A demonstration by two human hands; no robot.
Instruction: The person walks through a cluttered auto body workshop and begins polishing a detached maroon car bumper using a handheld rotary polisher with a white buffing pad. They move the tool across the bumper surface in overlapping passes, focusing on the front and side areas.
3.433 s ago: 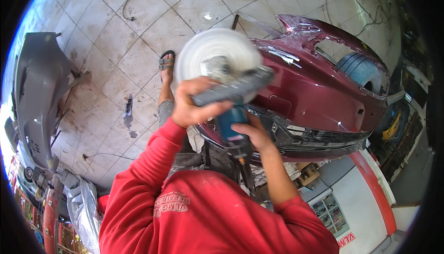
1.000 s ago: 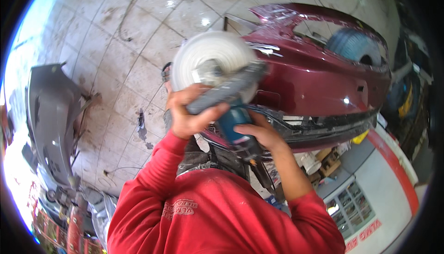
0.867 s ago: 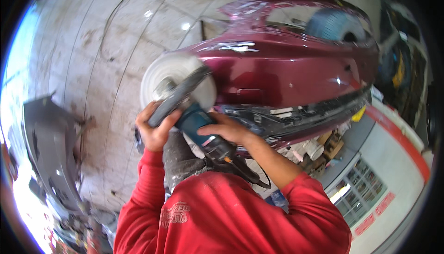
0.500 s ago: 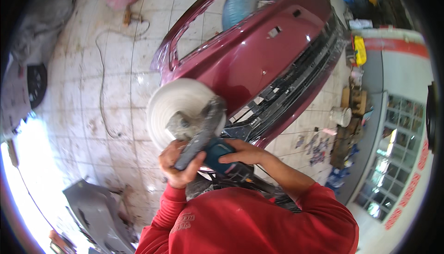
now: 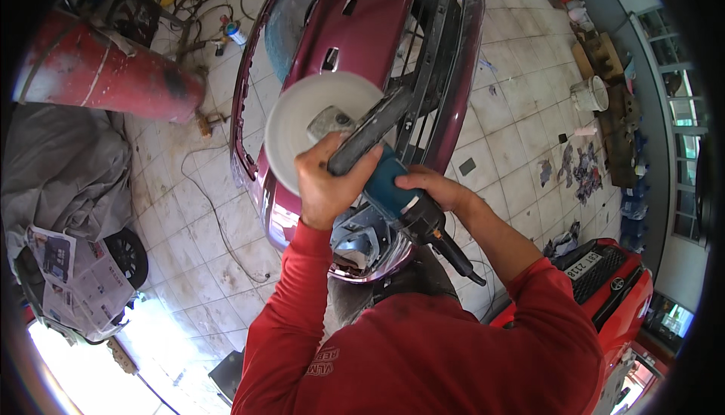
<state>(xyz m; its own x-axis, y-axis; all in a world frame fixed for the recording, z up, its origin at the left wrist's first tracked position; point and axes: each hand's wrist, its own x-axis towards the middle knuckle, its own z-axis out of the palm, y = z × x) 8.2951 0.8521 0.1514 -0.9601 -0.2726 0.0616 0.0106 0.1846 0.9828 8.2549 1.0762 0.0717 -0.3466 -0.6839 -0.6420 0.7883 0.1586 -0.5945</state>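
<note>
A blue and black power polisher with a large round white pad is in both my hands. My left hand is wrapped round its dark loop handle at the front, near the metal head. Behind it, my right hand grips the blue body. The pad lies over a glossy maroon car bumper, covering part of its painted face; whether it presses on the paint is hard to tell. Black grille mesh runs along the bumper's right side.
A tyre lies under the bumper's far left. A red cylinder and a grey-covered car stand left. A thin cord crosses the tiles. Rightward are a white bucket and a red car.
My view has shifted, showing more of the red cylinder and a red car. The polisher has moved up and rightward in view, its pad now farther along the bumper. Both hands keep their grip.
</note>
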